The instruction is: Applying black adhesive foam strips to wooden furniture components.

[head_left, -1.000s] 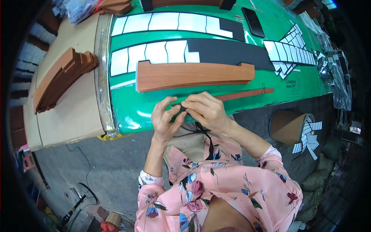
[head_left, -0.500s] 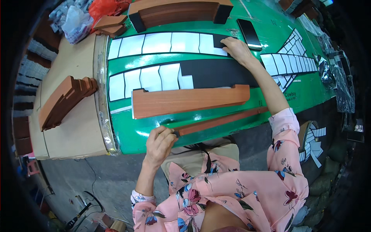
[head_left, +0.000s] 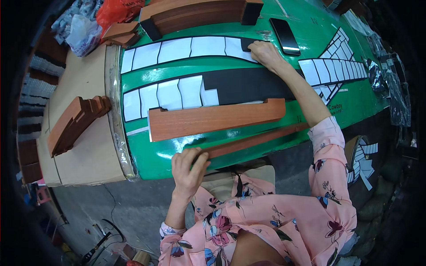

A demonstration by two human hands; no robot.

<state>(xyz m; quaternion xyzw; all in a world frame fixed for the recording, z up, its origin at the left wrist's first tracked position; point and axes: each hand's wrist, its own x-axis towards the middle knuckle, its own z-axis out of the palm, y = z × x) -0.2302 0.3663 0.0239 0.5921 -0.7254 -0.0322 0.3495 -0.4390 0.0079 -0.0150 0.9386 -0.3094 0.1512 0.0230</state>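
My left hand [head_left: 188,170] is closed at the near-left end of a narrow reddish-brown wooden strip [head_left: 253,142], which lies slanted along the table's front edge. Its fingertips hide that end. Farther off, my right hand [head_left: 265,54] has its fingers pinched at the right end of a long curved black strip [head_left: 177,50] covered with white paper sections. A bare black patch shows beside the fingertips. Between my hands lies a second black strip [head_left: 248,84], white-papered only on its left part. A wooden board [head_left: 217,120] with raised ends overlaps its near edge.
A phone [head_left: 285,36] lies beyond my right hand. Crossed white-sectioned strips [head_left: 333,72] lie at the right. A curved wooden piece [head_left: 199,15] stands at the back of the green table [head_left: 155,164]. Stacked wooden pieces [head_left: 79,122] rest on cardboard [head_left: 88,164] at left.
My left hand has shifted slightly right and down, and the dark bit between its fingers is now hidden. My right hand has moved slightly left along the far strip. The view has shifted a little.
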